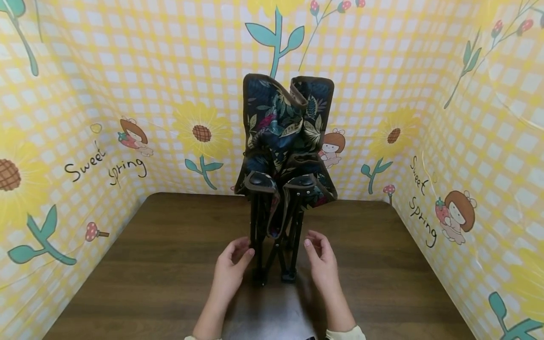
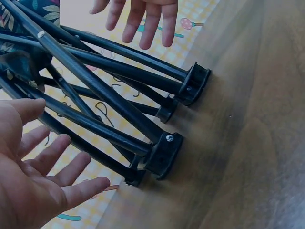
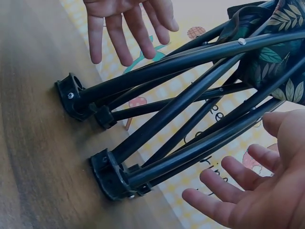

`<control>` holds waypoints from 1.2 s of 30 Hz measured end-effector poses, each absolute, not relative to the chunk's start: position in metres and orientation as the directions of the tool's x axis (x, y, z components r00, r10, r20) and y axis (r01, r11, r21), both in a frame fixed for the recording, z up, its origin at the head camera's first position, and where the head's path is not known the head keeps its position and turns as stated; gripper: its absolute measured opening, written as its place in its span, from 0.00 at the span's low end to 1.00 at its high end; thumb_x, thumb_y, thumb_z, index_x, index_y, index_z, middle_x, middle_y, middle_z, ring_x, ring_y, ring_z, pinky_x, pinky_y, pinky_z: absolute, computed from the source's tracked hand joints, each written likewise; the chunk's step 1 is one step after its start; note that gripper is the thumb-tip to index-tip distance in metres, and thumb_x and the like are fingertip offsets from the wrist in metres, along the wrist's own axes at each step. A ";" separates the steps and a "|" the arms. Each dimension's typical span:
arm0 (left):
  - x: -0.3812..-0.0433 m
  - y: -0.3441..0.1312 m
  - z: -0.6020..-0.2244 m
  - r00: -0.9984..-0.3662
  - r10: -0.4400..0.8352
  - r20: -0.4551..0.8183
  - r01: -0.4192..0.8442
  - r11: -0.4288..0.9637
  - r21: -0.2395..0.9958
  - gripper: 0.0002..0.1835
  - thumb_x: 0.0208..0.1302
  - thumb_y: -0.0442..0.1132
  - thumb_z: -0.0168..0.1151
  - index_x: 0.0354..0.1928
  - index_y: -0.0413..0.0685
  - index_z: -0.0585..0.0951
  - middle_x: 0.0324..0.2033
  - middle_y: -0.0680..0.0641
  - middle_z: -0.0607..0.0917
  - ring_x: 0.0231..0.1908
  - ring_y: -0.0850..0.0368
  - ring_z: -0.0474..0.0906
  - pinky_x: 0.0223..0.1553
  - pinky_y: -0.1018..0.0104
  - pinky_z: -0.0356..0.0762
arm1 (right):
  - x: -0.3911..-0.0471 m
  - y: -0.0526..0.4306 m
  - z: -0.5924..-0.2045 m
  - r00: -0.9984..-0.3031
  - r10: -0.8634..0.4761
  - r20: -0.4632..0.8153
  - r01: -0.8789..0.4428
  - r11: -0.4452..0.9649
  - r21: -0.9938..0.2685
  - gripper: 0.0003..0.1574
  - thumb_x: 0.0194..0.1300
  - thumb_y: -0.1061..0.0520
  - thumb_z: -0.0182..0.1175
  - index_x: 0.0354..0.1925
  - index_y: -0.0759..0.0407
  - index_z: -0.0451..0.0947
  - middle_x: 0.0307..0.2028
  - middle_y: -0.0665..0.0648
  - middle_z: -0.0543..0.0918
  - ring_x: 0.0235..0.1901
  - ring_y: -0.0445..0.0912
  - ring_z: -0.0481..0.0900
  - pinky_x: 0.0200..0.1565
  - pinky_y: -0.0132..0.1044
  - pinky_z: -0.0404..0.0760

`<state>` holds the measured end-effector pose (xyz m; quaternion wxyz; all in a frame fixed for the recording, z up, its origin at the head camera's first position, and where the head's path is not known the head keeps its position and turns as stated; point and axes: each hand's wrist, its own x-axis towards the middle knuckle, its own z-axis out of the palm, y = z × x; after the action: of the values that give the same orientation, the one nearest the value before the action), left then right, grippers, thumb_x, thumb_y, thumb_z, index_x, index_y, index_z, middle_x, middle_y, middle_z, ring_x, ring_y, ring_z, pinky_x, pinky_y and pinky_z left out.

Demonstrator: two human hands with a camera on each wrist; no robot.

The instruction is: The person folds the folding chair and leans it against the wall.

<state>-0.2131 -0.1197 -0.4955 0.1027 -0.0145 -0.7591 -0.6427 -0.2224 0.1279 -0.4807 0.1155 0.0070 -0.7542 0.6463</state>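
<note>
A folding chair [image 1: 282, 127] with dark, leaf-patterned fabric stands upright and mostly folded on the table. Its black crossed tube legs [image 2: 109, 107] end in plastic feet [image 3: 106, 174] that rest on the wood. My left hand [image 1: 233, 264] is beside the legs on the left, fingers spread and relaxed, holding nothing. On the opposite side, my right hand [image 1: 324, 262] faces the legs with its palm inward and its fingers loosely extended. Both wrist views show gaps between the palms and the tubes. The fabric seat sags between the two front corners.
The brown wooden table [image 1: 170, 264] has its back edge just behind the chair. A yellow checked cloth [image 1: 204, 85] with sunflowers and cartoon figures encloses the back and both sides. A small dark object [image 1: 311, 338] shows at the bottom edge of the head view.
</note>
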 end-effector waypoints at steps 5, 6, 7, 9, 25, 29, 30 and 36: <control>-0.214 -0.116 -0.497 -0.984 -0.111 0.142 0.123 0.160 0.979 0.22 0.72 0.45 0.66 0.63 0.45 0.79 0.58 0.44 0.84 0.61 0.49 0.79 0.60 0.62 0.78 | -0.226 0.127 -0.487 -0.989 0.115 0.093 -0.082 0.097 -0.992 0.25 0.79 0.47 0.56 0.66 0.57 0.73 0.59 0.65 0.77 0.57 0.56 0.77 0.52 0.54 0.85; -0.214 -0.114 -0.495 -0.985 -0.114 0.128 0.111 0.150 0.982 0.21 0.72 0.43 0.65 0.63 0.44 0.79 0.58 0.43 0.84 0.61 0.48 0.80 0.59 0.64 0.78 | -0.226 0.126 -0.488 -0.991 0.108 0.080 -0.071 0.084 -0.994 0.26 0.79 0.47 0.55 0.67 0.57 0.72 0.60 0.66 0.77 0.58 0.58 0.76 0.52 0.54 0.85; -0.213 -0.113 -0.492 -0.986 -0.116 0.119 0.103 0.141 0.985 0.21 0.73 0.42 0.65 0.63 0.42 0.79 0.58 0.42 0.84 0.60 0.47 0.80 0.57 0.68 0.78 | -0.226 0.126 -0.489 -0.992 0.100 0.070 -0.064 0.070 -0.996 0.26 0.79 0.47 0.55 0.67 0.58 0.72 0.60 0.66 0.76 0.59 0.60 0.76 0.52 0.54 0.85; -0.211 -0.110 -0.488 -0.987 -0.118 0.111 0.097 0.120 0.988 0.20 0.73 0.40 0.65 0.63 0.41 0.79 0.57 0.40 0.84 0.59 0.46 0.80 0.54 0.73 0.77 | -0.224 0.123 -0.486 -0.995 0.087 0.052 -0.047 0.056 -0.997 0.26 0.80 0.49 0.54 0.68 0.59 0.71 0.60 0.67 0.76 0.59 0.61 0.77 0.52 0.54 0.85; -0.223 -0.103 -0.510 -0.981 -0.108 0.159 0.149 0.092 0.985 0.16 0.69 0.32 0.66 0.58 0.42 0.83 0.50 0.40 0.86 0.47 0.51 0.82 0.44 0.73 0.81 | -0.227 0.112 -0.502 -0.997 0.074 0.036 -0.033 0.039 -0.999 0.24 0.79 0.56 0.55 0.68 0.62 0.69 0.61 0.66 0.75 0.55 0.54 0.76 0.49 0.55 0.86; -0.225 -0.102 -0.514 -0.980 -0.112 0.166 0.156 0.096 0.983 0.16 0.68 0.30 0.66 0.57 0.42 0.83 0.49 0.39 0.87 0.46 0.52 0.83 0.43 0.71 0.82 | -0.228 0.110 -0.505 -0.995 0.097 0.032 -0.028 0.045 -0.999 0.22 0.78 0.59 0.56 0.66 0.63 0.70 0.59 0.66 0.76 0.51 0.50 0.76 0.47 0.50 0.85; -0.226 -0.102 -0.514 -0.980 -0.111 0.164 0.155 0.090 0.984 0.16 0.68 0.30 0.66 0.57 0.42 0.83 0.50 0.39 0.87 0.45 0.53 0.83 0.42 0.71 0.82 | -0.228 0.109 -0.506 -0.994 0.103 0.032 -0.027 0.050 -0.998 0.22 0.77 0.60 0.56 0.65 0.63 0.70 0.58 0.65 0.76 0.50 0.50 0.76 0.46 0.49 0.85; -0.228 -0.102 -0.518 -0.981 -0.109 0.162 0.153 0.079 0.985 0.16 0.68 0.29 0.66 0.56 0.43 0.83 0.50 0.38 0.87 0.43 0.56 0.84 0.38 0.65 0.85 | -0.229 0.106 -0.508 -0.989 0.145 0.025 -0.017 0.058 -0.998 0.17 0.76 0.61 0.58 0.59 0.62 0.73 0.54 0.63 0.78 0.47 0.48 0.76 0.46 0.50 0.85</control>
<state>-0.2284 -0.1018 -0.5181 0.0967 -0.0153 -0.7283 -0.6783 -0.2293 0.1061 -0.5075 0.0592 -0.0443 -0.7250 0.6848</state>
